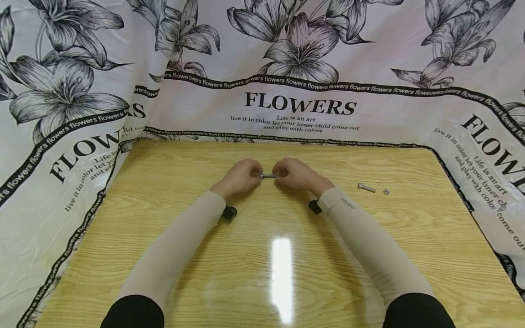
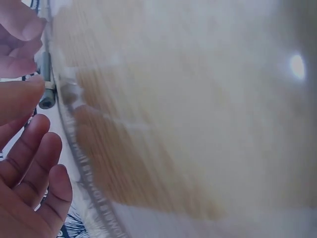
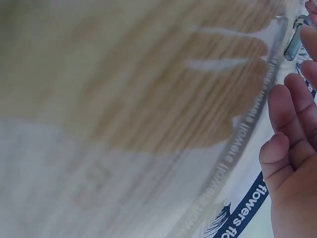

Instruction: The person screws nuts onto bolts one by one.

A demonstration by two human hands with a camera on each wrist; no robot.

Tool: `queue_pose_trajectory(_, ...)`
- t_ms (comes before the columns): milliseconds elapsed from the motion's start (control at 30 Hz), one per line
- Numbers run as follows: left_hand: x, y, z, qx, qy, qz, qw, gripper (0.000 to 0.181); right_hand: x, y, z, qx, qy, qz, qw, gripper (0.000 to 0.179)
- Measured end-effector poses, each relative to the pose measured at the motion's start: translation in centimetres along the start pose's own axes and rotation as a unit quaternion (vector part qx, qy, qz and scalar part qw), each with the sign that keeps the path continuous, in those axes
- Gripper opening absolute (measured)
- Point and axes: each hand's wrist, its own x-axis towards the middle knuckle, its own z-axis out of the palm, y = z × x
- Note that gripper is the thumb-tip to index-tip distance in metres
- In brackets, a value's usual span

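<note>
Left hand (image 1: 242, 177) and right hand (image 1: 296, 173) both pinch the socket-head bolt (image 1: 268, 176), one per end. I'd keep it level, twisting gently

I have a wood-grain tabletop (image 1: 246, 282) on my head feed — yellowish and glossy, with a bright streak of reflected light (image 1: 281, 278) toward the near edge. Over on the right side I can make out a metal bolt (image 1: 366, 187) lying flat, its head to the left. Just past its other end lies a small nut (image 1: 386, 192) — near the bolt, not touching it.
</note>
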Motion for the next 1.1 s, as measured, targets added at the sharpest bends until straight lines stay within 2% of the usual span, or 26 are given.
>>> queue_pose_trajectory(200, -0.7, 0.7, -0.1, 0.019, 0.009, 0.014, 0.9997, 0.023, -1.4, 0.4, -0.1, 0.013, 0.017, 0.002, 0.9998, 0.029)
queue_pose_trajectory(467, -1.5, 1.9, -0.1, 0.008, 0.009, 0.015, 0.9998, 0.023, -3.6, 0.2, -0.7, 0.019, 0.035, -0.003, 0.9992, 0.029)
queue_pose_trajectory(667, -1.9, 2.8, 0.1, 0.011, 0.008, 0.022, 0.9997, 0.023, -5.1, -0.4, -1.0, 0.018, 0.034, -0.007, 0.9992, 0.029)
queue_pose_trajectory(867, -2.2, 3.9, 0.5, 0.013, 0.007, 0.041, 0.9990, 0.025, -6.6, -0.8, -1.1, 0.013, 0.042, -0.011, 0.9990, 0.028)
queue_pose_trajectory(1100, -2.1, 5.1, 1.0, 0.025, 0.000, 0.064, 0.9976, 0.024, -8.3, -0.5, -1.2, 0.010, 0.078, -0.035, 0.9962, 0.026)
